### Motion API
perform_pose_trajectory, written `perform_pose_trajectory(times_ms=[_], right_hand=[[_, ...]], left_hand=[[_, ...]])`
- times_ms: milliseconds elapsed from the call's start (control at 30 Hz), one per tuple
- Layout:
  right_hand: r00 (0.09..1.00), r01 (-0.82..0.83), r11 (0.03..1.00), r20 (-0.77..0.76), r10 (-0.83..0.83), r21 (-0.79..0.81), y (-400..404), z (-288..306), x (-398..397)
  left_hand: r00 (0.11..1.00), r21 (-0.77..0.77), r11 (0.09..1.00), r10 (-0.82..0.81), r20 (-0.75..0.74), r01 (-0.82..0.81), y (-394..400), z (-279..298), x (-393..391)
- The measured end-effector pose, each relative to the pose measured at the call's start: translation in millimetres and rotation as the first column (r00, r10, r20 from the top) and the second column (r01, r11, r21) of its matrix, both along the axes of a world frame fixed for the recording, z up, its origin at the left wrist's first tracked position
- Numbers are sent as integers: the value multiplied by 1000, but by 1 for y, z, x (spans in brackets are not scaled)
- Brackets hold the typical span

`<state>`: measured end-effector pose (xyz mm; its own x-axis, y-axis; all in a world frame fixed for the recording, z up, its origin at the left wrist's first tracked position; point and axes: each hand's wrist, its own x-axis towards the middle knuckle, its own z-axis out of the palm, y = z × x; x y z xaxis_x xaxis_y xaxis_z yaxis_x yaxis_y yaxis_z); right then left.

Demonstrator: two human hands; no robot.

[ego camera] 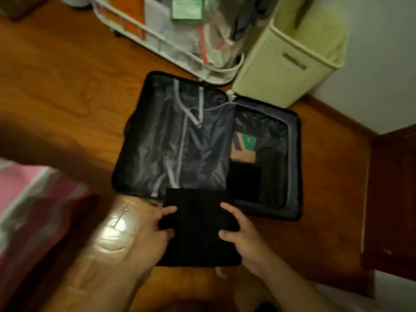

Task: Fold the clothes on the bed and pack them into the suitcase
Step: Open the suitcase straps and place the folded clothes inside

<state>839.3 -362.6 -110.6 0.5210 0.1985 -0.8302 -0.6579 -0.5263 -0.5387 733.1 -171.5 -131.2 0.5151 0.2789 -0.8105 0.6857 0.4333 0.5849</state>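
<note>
Head view blurs the bed (33, 199) (cut off); left hand (155, 230) and right hand (243, 233) grip a folded black garment (198, 226) by its sides, thumbs on top, before the open suitcase (171, 140).

A black folded garment (198, 226), a flat rectangle, is held over the near edge of the suitcase (209, 145). The black suitcase lies fully open on the wooden floor, both halves flat. Its left half shows grey lining with pale straps. Its right half holds dark folded clothes (258, 174) and one tan piece with green print (245, 146).
</note>
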Motion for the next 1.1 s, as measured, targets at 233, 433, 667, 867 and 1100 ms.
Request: perform_pose_trajectory(times_ms=[233, 433, 667, 867, 1100], right_hand=[[993, -82, 996, 84, 85, -34, -156, -184, 198], [939, -46, 997, 337, 64, -63, -198, -287, 330], [872, -99, 993, 476, 114, -57, -145, -373, 424], [788, -441, 789, 236, 568, -428, -114, -427, 427], [674, -616, 525, -48, 737, -587, -110, -415, 418]], left_hand=[[930, 209, 906, -353, -103, 367, -156, -168, 221], [889, 497, 749, -441, -121, 439, -197, -254, 374], [754, 736, 304, -515, -408, 605, -168, -320, 447], [368, 660, -246, -669, -646, 710, -165, -375, 436], [239, 360, -58, -649, -723, 931, -164, -396, 467]])
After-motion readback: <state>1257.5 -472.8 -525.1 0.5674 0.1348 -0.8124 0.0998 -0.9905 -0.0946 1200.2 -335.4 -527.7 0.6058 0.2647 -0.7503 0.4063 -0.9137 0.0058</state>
